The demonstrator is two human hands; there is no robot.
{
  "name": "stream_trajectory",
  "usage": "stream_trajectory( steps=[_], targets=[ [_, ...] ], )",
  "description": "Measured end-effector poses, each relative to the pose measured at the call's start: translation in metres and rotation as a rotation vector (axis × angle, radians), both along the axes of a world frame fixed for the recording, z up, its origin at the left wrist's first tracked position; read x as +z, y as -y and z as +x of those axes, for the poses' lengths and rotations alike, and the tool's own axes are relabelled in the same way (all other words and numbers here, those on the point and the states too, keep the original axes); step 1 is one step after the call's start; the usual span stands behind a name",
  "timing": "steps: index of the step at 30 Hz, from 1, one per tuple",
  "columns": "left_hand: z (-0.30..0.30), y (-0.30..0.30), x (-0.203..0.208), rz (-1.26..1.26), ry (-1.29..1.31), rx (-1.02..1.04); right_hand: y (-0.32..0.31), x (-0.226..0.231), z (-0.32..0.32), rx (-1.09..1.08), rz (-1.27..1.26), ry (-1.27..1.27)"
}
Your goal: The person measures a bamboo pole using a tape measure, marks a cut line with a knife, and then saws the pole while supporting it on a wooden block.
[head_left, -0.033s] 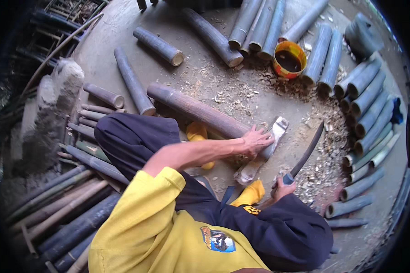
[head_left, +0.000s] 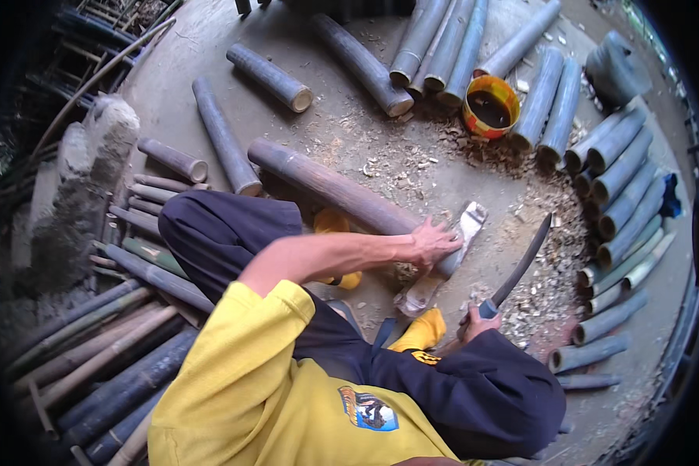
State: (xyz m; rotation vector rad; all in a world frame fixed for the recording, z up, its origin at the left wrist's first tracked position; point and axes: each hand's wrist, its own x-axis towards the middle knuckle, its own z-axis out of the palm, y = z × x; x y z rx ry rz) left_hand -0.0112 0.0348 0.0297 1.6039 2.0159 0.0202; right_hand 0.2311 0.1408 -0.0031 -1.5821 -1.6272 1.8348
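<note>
My left hand (head_left: 433, 244) presses down over the near end of a thick brown bamboo tube (head_left: 326, 185), its fingers curled across the top. This end of the tube rests against a worn, pale chopping block (head_left: 472, 220) that lies crosswise beneath it. In my right hand (head_left: 474, 322) is the grey-blue handle of a machete (head_left: 526, 260), beside my right knee. The dark, curved blade points up and to the right, apart from the tube. Part of the tube's near end is hidden by my left hand.
Wood chips (head_left: 528, 303) are scattered over the floor, right and ahead. A yellow-red bowl of dark liquid (head_left: 491, 107) stands among cut bamboo tubes (head_left: 536, 97). More tubes curve along the right side (head_left: 637, 182). Bamboo poles (head_left: 132, 380) and a stone block (head_left: 101, 147) lie on the left.
The whole view has shifted slightly. Both hands, the bamboo tube and the machete keep nearly the same places relative to one another.
</note>
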Motion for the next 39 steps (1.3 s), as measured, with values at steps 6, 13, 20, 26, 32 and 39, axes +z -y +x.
stream_trajectory(
  steps=[6,13,20,26,32,39],
  targets=[
    [-0.033,0.060,0.020,-0.184,0.126,-0.028,-0.009,0.000,0.031,-0.023,0.069,0.008],
    [-0.189,0.219,0.033,-0.474,-0.200,0.240,0.028,0.049,-0.005,0.026,0.144,0.106],
    [-0.301,0.225,0.008,-0.026,-0.274,0.382,0.019,0.040,-0.010,-0.101,0.328,0.250],
    [-0.222,0.109,0.018,-0.147,0.108,0.323,-0.023,0.004,0.009,-0.252,0.539,0.324],
    [-0.182,0.046,0.026,-0.220,0.176,0.033,-0.023,-0.017,0.032,-0.457,0.361,0.459],
    [-0.221,0.030,0.053,-0.293,0.137,0.014,-0.066,-0.016,0.010,-0.644,0.448,0.480]
  ],
)
